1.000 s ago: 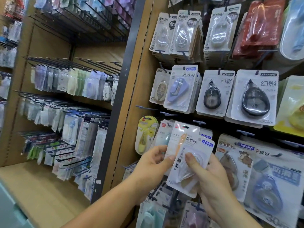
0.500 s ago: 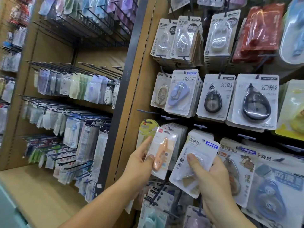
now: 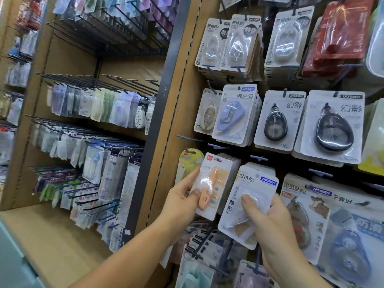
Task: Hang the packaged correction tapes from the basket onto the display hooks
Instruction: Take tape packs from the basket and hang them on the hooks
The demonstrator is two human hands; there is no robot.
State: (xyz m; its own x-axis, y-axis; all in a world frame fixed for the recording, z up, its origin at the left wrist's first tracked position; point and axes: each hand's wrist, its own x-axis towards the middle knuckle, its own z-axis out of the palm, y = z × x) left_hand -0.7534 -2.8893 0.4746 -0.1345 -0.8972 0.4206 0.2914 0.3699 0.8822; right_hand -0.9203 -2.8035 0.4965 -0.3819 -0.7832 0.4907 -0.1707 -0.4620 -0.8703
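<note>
My left hand [image 3: 182,201] grips a packaged correction tape with an orange body [image 3: 214,183], held upright against the stack of like packs on a hook low on the display wall. My right hand [image 3: 268,221] holds a white pack with a clear correction tape [image 3: 247,202], thumb pressed on its blister, just in front of another hanging stack. A blue-tipped hook [image 3: 258,157] sticks out above that stack. The basket is out of view.
The pegboard wall carries rows of hung correction tapes: black ones [image 3: 330,129] upper right, a purple one [image 3: 232,115] in the middle, a yellow pack [image 3: 189,161] left of my left hand. A dark upright post [image 3: 158,129] divides this panel from racks of stationery [image 3: 93,109] on the left.
My left hand took the orange pack from in front of the white pack and moved it left and up against the hanging stack. My right hand kept hold of the white pack.
</note>
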